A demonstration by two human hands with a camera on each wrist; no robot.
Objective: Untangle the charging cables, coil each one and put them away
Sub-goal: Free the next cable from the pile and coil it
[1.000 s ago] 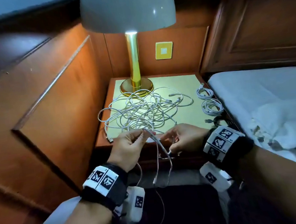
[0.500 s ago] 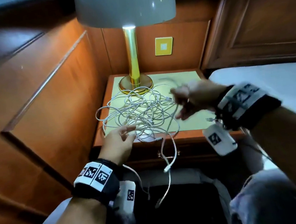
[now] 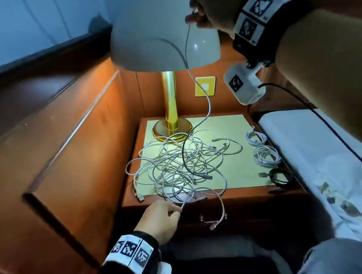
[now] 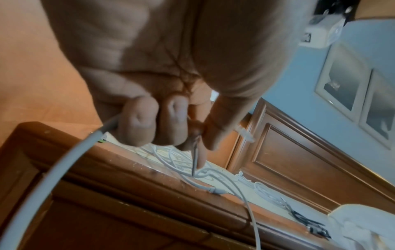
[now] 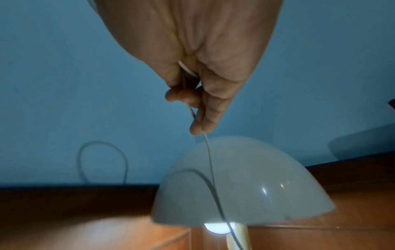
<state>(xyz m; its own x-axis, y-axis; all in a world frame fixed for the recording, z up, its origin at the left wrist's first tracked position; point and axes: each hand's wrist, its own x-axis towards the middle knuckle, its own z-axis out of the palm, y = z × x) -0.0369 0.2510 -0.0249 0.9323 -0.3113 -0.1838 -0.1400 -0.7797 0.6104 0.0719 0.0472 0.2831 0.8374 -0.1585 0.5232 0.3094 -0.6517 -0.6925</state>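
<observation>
A desk carries a lamp at its back edge and a tangle of cables mid-top. The right hand pinches one cable above the lamp. The left hand, at the front edge, grips another strand in curled fingers.

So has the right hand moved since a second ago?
Yes. The right hand has risen from the front edge of the wooden nightstand to above the white dome lampshade, pulling a white cable up.
</observation>
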